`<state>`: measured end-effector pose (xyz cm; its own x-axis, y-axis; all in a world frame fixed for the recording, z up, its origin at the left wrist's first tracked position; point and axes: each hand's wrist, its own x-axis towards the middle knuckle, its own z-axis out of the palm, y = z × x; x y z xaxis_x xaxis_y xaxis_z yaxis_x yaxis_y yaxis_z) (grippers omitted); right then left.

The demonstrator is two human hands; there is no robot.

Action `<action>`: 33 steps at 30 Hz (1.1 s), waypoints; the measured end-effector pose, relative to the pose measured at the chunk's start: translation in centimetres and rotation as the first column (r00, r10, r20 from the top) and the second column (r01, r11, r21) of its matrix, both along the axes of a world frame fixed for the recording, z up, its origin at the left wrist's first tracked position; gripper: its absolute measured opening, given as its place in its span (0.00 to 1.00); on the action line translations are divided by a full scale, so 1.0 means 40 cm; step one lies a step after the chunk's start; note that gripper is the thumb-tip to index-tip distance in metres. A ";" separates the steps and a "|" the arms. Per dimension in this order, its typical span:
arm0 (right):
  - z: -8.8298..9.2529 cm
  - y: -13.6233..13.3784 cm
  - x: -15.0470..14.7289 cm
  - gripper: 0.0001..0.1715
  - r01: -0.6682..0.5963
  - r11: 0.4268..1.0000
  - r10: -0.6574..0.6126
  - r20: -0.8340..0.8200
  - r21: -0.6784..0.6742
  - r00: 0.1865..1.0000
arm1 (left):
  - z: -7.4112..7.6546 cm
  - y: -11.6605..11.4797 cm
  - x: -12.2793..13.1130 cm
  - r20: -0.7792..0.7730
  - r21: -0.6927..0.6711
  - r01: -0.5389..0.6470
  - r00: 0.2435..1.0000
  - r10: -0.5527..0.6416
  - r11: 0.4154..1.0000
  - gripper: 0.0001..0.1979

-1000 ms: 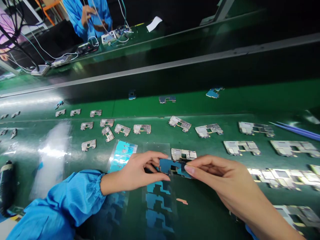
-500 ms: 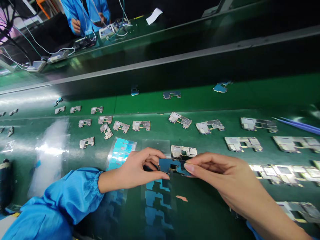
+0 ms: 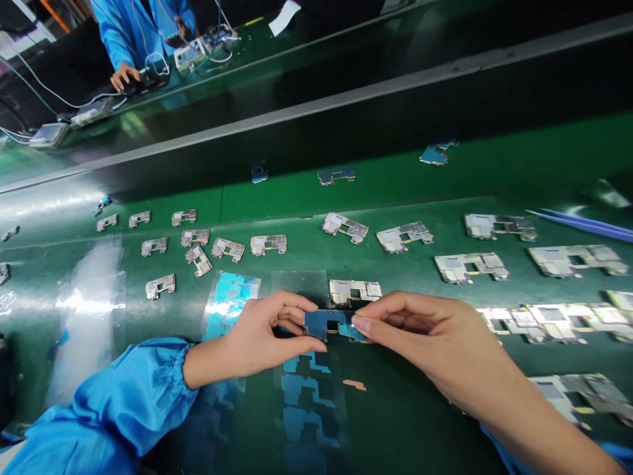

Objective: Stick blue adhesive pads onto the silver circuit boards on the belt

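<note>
My left hand (image 3: 257,330) and my right hand (image 3: 425,324) pinch opposite ends of a small metal frame covered in blue film (image 3: 329,324), holding it just above the green work surface (image 3: 395,422). Its middle has a dark cut-out, and my fingertips hide both ends. Directly beyond it lies a bare silver metal frame (image 3: 355,291), close to my right fingers but not visibly touched. Under my left hand lies a clear sheet with blue film pieces (image 3: 230,303). Another sheet of blue cut shapes (image 3: 304,396) lies below my hands.
Several silver metal frames (image 3: 469,267) lie in rows across the green belt, with several blue-covered ones (image 3: 336,175) farther back. Blue tweezers (image 3: 583,225) lie at the right. Beyond a grey rail, a person in a blue coat (image 3: 133,33) works among cabled devices (image 3: 190,56).
My view has shifted, so the belt items sit higher and further left. Both hands keep the same pinch on the blue-filmed frame. The person opposite has lowered a hand onto a cabled device.
</note>
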<state>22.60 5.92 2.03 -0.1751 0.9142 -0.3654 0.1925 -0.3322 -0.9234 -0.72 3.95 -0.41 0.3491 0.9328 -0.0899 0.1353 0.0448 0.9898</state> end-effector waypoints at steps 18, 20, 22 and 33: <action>0.006 -0.003 -0.010 0.10 0.020 0.999 -0.022 0.032 0.045 0.999 | 0.012 0.000 0.004 -0.052 -0.082 -0.062 0.997 0.058 0.995 0.20; 0.006 -0.004 -0.012 0.10 0.024 0.999 -0.026 0.048 0.047 0.998 | 0.012 0.000 0.004 -0.064 -0.069 -0.075 0.995 0.071 0.995 0.20; 0.005 -0.005 -0.014 0.09 0.031 0.998 -0.034 0.056 0.048 0.998 | 0.010 0.000 0.004 -0.083 -0.060 -0.090 0.993 0.085 0.994 0.20; -0.035 -0.017 -0.021 0.17 0.040 0.995 -0.040 -0.003 0.092 0.999 | 0.007 0.008 0.004 -0.044 -0.129 -0.075 0.997 0.070 0.989 0.21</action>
